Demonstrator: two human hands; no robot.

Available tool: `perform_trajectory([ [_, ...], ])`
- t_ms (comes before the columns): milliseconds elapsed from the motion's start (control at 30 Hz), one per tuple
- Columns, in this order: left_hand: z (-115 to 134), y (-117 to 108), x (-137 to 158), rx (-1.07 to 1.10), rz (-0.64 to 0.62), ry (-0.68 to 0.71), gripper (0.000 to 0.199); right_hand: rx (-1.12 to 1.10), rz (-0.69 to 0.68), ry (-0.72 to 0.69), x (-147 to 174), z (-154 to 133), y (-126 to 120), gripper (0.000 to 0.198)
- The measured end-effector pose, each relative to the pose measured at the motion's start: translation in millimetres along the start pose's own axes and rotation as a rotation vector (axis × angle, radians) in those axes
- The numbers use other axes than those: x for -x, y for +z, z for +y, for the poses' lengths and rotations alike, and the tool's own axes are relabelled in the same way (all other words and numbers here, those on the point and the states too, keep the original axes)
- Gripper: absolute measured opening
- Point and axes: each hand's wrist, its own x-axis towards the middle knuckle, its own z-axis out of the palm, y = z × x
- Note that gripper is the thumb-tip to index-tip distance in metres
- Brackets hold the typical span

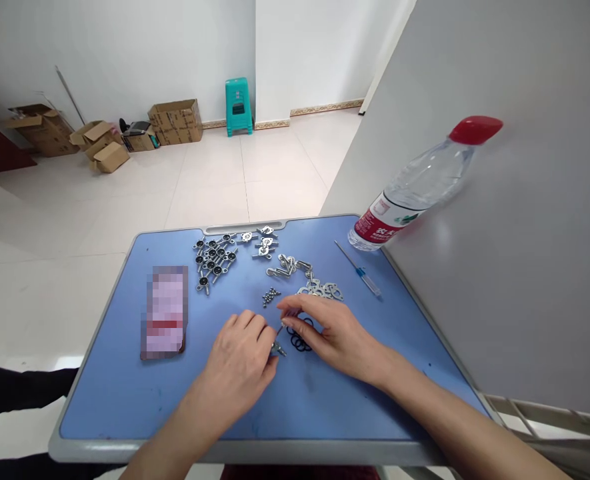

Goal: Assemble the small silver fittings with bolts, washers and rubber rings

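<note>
My left hand (245, 353) is closed on a small metal fitting (279, 349), part of which sticks out past the fingertips. My right hand (329, 330) pinches something small and thin close by; its kind cannot be made out. Black rubber rings (301, 343) lie under and beside the right fingers. Just beyond that hand is a pile of flat metal plates (317, 288) with holes. Several short screws (271, 297) are heaped ahead of both hands. Loose metal bolt pieces (289, 265) lie farther off.
Assembled fittings with black centres (212, 257) are grouped at the back left, and shiny ones (265, 245) at the back middle. A phone (165, 313) lies left. On the right are a screwdriver (359, 270) and a water bottle (405, 190) beside a grey panel (539, 220).
</note>
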Motion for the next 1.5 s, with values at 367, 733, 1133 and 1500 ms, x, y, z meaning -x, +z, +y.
perform_trajectory([
  [367,-0.2,7.4,-1.2,0.051,0.028,-0.051,0.010,-0.013,-0.005,-0.030,1.0,-0.7,0.8,0.014],
  [733,-1.0,9.5,-1.4,0.133,0.023,-0.111,0.011,-0.016,-0.026,-0.006,0.9,-3.8,0.5,0.015],
  [1133,-2.4,11.2,-2.4,0.235,0.064,-0.147,0.013,-0.015,-0.022,-0.031,0.6,-5.1,1.3,0.016],
  [1500,-2.4,9.4,-1.6,0.239,0.062,-0.163,0.014,-0.026,0.036,-0.072,-0.3,-6.9,-4.1,0.018],
])
